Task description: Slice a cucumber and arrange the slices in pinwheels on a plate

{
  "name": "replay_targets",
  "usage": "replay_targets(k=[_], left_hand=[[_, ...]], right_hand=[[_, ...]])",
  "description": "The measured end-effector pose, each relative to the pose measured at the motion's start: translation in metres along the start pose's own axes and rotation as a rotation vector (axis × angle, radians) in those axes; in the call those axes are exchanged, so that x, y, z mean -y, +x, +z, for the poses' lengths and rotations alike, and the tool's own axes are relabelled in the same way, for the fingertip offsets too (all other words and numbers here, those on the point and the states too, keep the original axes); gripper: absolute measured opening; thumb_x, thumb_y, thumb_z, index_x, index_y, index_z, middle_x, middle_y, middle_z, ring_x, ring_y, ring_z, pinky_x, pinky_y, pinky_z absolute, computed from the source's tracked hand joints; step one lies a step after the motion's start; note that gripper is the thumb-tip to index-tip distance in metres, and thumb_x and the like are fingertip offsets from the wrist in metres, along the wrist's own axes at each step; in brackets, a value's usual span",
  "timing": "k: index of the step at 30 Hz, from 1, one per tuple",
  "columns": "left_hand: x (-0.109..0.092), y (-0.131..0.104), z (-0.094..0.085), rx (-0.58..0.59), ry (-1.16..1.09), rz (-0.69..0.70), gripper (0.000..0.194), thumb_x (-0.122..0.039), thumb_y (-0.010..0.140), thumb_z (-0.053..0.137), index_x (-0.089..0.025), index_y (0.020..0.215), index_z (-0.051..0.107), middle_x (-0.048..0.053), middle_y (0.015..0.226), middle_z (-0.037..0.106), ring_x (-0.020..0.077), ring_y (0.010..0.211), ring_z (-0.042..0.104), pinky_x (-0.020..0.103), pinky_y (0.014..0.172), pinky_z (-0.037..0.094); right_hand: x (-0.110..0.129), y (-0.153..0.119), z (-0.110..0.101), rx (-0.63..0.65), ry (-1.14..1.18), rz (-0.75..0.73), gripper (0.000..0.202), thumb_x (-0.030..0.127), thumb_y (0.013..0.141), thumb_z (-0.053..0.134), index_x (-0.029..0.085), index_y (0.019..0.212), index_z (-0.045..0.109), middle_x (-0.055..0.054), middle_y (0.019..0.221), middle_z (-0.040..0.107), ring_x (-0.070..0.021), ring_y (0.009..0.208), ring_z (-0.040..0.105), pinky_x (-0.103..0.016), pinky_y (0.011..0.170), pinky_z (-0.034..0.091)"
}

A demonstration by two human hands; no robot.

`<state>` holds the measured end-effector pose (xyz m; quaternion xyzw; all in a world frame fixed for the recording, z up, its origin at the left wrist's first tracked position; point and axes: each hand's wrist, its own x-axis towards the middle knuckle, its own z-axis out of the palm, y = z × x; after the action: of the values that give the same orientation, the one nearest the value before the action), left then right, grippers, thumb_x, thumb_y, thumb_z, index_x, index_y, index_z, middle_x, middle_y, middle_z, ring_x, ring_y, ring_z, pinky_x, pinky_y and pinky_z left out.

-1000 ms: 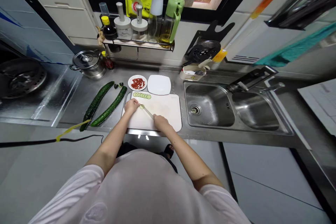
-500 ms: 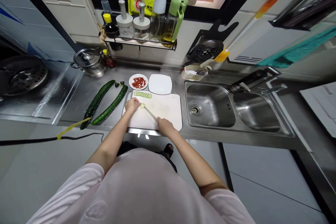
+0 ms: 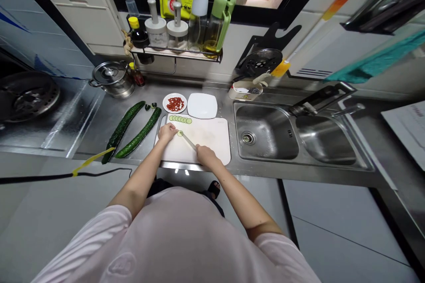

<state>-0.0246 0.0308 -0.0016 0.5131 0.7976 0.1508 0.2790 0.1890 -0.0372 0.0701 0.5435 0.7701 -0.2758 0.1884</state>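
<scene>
On the white cutting board (image 3: 212, 146), my right hand (image 3: 206, 157) is closed around the handle of a knife (image 3: 189, 141). The blade points up and left, its tip at a single pale cucumber slice (image 3: 179, 133). My left hand (image 3: 168, 132) has its fingers drawn together at the left edge of that slice, steadying it on the board. A row of overlapping cucumber slices (image 3: 180, 119) lies along the board's upper left. Left of the board rest two whole-looking cucumbers (image 3: 123, 126) (image 3: 141, 137), with small dark cut ends (image 3: 148, 107) near their tops.
Behind the board stand a plate of chopped red pieces (image 3: 175, 103) and a white square plate (image 3: 202, 105). A lidded steel pot (image 3: 113, 80) is at the back left. The double sink (image 3: 265, 137) lies right. Above hangs a rack (image 3: 175, 54) with bottles and jars.
My right hand and the knife have shifted slightly left and up, the blade staying at the single slice. My left hand has barely moved.
</scene>
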Motion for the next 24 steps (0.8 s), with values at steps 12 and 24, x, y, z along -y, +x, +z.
replay_targets(k=[12, 24], left_hand=[[0.001, 0.001, 0.001, 0.004, 0.015, 0.010, 0.022, -0.044, 0.070, 0.069, -0.026, 0.081, 0.064, -0.002, 0.084, 0.069, 0.0155, 0.079, 0.061, 0.025, 0.068, 0.042], [0.004, -0.011, 0.004, -0.035, -0.010, 0.079, 0.016, -0.038, 0.080, 0.060, -0.027, 0.090, 0.066, 0.000, 0.088, 0.069, 0.0185, 0.083, 0.063, 0.027, 0.071, 0.044]], right_hand=[[0.006, 0.008, -0.002, -0.003, 0.015, 0.003, 0.031, 0.009, 0.088, 0.038, 0.014, 0.116, 0.051, -0.017, 0.107, 0.064, -0.0260, 0.099, 0.062, -0.032, 0.074, 0.047], [-0.004, -0.007, 0.011, -0.010, -0.011, 0.026, 0.030, 0.008, 0.086, 0.042, 0.015, 0.114, 0.051, -0.016, 0.104, 0.064, -0.0258, 0.096, 0.063, -0.032, 0.071, 0.046]])
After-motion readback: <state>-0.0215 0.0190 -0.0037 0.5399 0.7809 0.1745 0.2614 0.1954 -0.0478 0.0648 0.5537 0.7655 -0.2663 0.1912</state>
